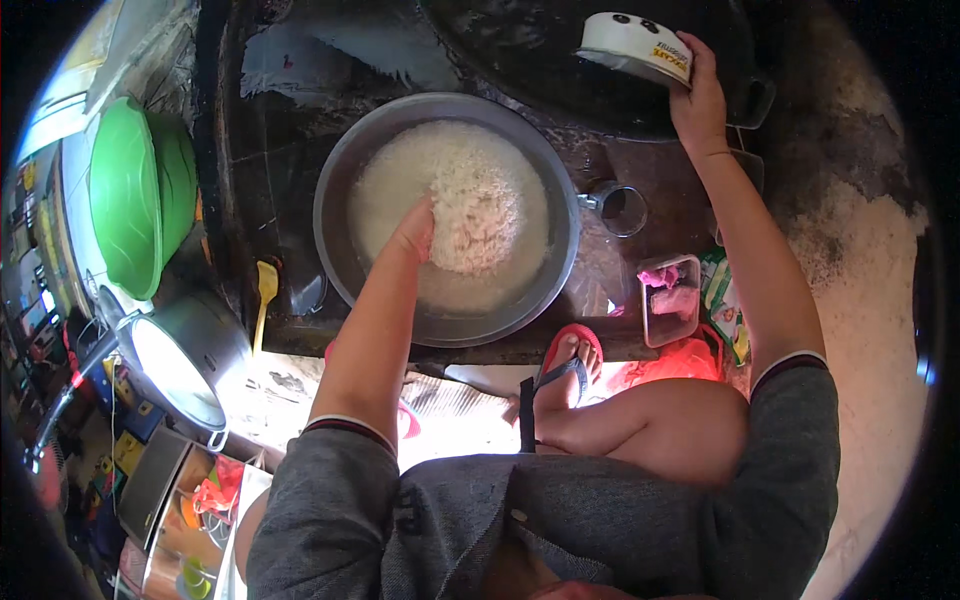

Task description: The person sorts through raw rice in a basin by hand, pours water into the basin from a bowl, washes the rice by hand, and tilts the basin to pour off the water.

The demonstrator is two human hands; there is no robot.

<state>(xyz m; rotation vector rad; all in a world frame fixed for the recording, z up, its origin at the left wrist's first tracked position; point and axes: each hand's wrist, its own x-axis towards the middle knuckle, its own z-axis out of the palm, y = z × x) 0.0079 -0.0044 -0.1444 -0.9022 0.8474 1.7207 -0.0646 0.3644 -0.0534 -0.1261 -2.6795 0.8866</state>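
Observation:
A wide grey metal basin [448,330] sits before me with white rice [480,210] in cloudy water. The rice is heaped at the middle and right of the water. My left hand [420,231] reaches into the basin, its fingers sunk in the rice and hidden. At the upper right, my right hand [699,101] grips a white bowl [634,46] by its side. This bowl bears printing and is tilted, so its inside is hidden from me. Below it lies a large dark round pan [547,82].
A glass mug [624,210] stands right of the basin, near a clear plastic container [667,322] with pink contents. A yellow spatula [265,289], a green plastic tub [127,202] and a metal pot [217,352] are on the left. My sandalled foot [570,367] is near the front edge.

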